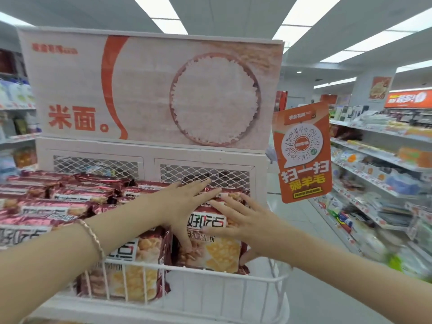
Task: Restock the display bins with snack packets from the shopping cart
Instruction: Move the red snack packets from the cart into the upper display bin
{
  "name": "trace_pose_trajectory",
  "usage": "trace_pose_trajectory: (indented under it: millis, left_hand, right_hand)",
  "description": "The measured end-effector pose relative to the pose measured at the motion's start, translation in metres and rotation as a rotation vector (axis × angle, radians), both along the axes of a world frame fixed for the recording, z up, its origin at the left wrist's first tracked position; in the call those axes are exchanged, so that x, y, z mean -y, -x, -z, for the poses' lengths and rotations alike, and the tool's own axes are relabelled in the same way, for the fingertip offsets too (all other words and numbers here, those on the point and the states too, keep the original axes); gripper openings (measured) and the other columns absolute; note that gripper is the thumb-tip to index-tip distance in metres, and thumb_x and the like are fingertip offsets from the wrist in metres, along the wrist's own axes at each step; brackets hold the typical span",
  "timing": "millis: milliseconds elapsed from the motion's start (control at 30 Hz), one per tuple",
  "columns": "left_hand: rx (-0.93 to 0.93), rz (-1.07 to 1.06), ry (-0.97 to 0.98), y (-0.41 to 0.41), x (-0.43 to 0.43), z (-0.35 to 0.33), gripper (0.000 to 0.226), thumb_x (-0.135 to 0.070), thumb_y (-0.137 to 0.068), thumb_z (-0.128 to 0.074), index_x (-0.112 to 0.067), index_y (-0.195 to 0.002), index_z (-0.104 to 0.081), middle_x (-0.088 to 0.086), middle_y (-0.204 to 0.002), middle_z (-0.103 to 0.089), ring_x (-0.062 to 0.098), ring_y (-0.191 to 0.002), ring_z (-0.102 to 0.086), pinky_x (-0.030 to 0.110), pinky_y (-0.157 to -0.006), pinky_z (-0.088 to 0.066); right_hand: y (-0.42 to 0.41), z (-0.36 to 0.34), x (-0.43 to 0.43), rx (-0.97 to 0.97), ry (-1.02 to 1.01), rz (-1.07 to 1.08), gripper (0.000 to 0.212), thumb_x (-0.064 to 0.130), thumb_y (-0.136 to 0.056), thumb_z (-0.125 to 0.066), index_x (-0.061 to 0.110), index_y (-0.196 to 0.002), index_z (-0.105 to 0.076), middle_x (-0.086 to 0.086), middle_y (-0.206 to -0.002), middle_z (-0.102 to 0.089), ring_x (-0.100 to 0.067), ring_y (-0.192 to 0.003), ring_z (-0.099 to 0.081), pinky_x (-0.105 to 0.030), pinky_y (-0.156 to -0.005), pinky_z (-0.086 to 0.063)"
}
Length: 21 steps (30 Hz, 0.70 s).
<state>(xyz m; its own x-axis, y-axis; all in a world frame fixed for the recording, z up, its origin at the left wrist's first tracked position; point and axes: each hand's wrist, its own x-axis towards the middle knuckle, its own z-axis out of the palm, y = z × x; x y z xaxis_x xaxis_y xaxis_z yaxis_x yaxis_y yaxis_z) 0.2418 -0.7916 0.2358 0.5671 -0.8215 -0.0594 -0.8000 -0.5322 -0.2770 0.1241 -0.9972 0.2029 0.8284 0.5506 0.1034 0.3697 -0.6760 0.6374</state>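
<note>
Bracelet (93, 237) on wrist, lower left; both hands settling one snack packet (217, 251).
Left hand (184, 202) and right hand (243, 220) laid flat, fingers straight and spread, clasping nothing; packet upright at lower centre inside white wire bin (268, 276), seemingly pressed back to sit flush beside neighbouring packet (135, 265).
</note>
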Motion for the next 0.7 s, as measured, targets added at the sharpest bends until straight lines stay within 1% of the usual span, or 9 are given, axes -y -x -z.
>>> trace_pose_trajectory:
  millis: [67, 167, 233, 300, 333, 400, 500, 600, 700]
  left_hand:
    - [-0.001, -0.01, 0.0, -0.002, 0.001, 0.002, 0.146, -0.071, -0.058, -0.08, -0.038, -0.151, 0.027, -0.005, -0.166, 0.017, 0.014, -0.154, 0.006, 0.047, -0.124, -0.014]
    - [-0.03, -0.009, 0.007, -0.003, 0.001, 0.001, 0.142, -0.069, -0.06, -0.081, -0.036, -0.155, 0.019, -0.005, -0.167, 0.01, 0.015, -0.154, 0.002, 0.044, -0.124, -0.018]
    - [-0.109, 0.008, 0.051, 0.001, -0.003, -0.003, 0.138, -0.065, -0.061, -0.083, -0.035, -0.157, 0.011, -0.005, -0.167, 0.007, 0.015, -0.154, 0.001, 0.043, -0.125, -0.013]
    - [-0.288, -0.019, 0.15, 0.01, -0.014, -0.015, 0.126, -0.056, -0.067, -0.085, -0.034, -0.159, -0.001, -0.006, -0.167, -0.005, 0.016, -0.153, -0.009, 0.038, -0.123, -0.014]
    - [-0.388, -0.048, 0.233, 0.013, -0.022, -0.022, 0.116, -0.053, -0.072, -0.084, -0.034, -0.159, -0.009, -0.004, -0.165, -0.015, 0.018, -0.151, -0.019, 0.037, -0.121, -0.019]
    - [-0.511, -0.085, 0.425, 0.018, -0.047, -0.034, 0.093, -0.053, -0.08, -0.076, -0.035, -0.156, -0.025, -0.002, -0.156, -0.036, 0.022, -0.142, -0.039, 0.042, -0.118, -0.03]
    - [-0.444, -0.099, 0.636, 0.023, -0.096, -0.04, 0.066, -0.053, -0.087, -0.068, -0.029, -0.145, -0.046, -0.008, -0.145, -0.051, 0.01, -0.13, -0.05, 0.035, -0.115, -0.036]
    - [-0.325, -0.185, 0.682, 0.029, -0.16, -0.04, 0.046, -0.043, -0.09, -0.068, -0.023, -0.13, -0.062, -0.007, -0.127, -0.063, 0.01, -0.114, -0.059, 0.028, -0.102, -0.044]
    - [-0.234, -0.319, 0.669, 0.036, -0.239, -0.032, 0.039, -0.043, -0.091, -0.068, -0.02, -0.122, -0.068, -0.003, -0.118, -0.068, 0.013, -0.104, -0.063, 0.031, -0.096, -0.05]
  right_hand:
    - [-0.009, -0.002, 0.002, -0.026, -0.017, 0.02, 0.121, 0.08, -0.049, -0.076, 0.042, -0.153, -0.025, -0.015, -0.156, -0.038, -0.036, -0.143, -0.039, -0.053, -0.111, -0.035]
    - [-0.008, -0.002, 0.0, -0.044, -0.046, 0.089, 0.122, 0.076, -0.053, -0.077, 0.043, -0.154, -0.018, -0.016, -0.157, -0.036, -0.037, -0.142, -0.039, -0.05, -0.113, -0.03]
    - [0.001, -0.007, -0.003, -0.093, -0.104, 0.104, 0.112, 0.071, -0.065, -0.076, 0.048, -0.154, -0.013, -0.013, -0.164, -0.019, -0.035, -0.151, -0.019, -0.048, -0.117, -0.012]
    - [0.014, -0.017, -0.011, -0.242, -0.319, 0.149, 0.093, 0.062, -0.079, -0.071, 0.054, -0.152, -0.014, 0.001, -0.167, 0.007, -0.023, -0.153, 0.013, -0.04, -0.118, 0.006]
    - [0.02, -0.023, -0.016, -0.309, -0.45, 0.169, 0.083, 0.058, -0.083, -0.07, 0.054, -0.151, -0.022, 0.009, -0.166, 0.012, -0.015, -0.151, 0.02, -0.036, -0.118, 0.008]
    - [0.026, -0.036, -0.031, -0.299, -0.691, 0.17, 0.064, 0.05, -0.089, -0.068, 0.048, -0.146, -0.04, 0.016, -0.164, 0.004, -0.006, -0.15, 0.012, -0.034, -0.12, 0.004]
    - [0.026, -0.051, -0.071, -0.161, -0.842, 0.159, 0.047, 0.043, -0.096, -0.061, 0.039, -0.141, -0.051, 0.008, -0.164, -0.016, -0.009, -0.151, -0.008, -0.04, -0.125, -0.01]
    - [0.014, -0.057, -0.134, -0.146, -0.782, 0.115, 0.048, 0.045, -0.098, -0.055, 0.033, -0.145, -0.049, 0.003, -0.165, -0.018, -0.013, -0.151, -0.01, -0.036, -0.122, -0.009]
    - [-0.001, -0.052, -0.215, -0.188, -0.691, 0.019, 0.049, 0.046, -0.099, -0.052, 0.032, -0.146, -0.048, -0.002, -0.166, -0.017, -0.018, -0.152, -0.009, -0.039, -0.122, -0.006]
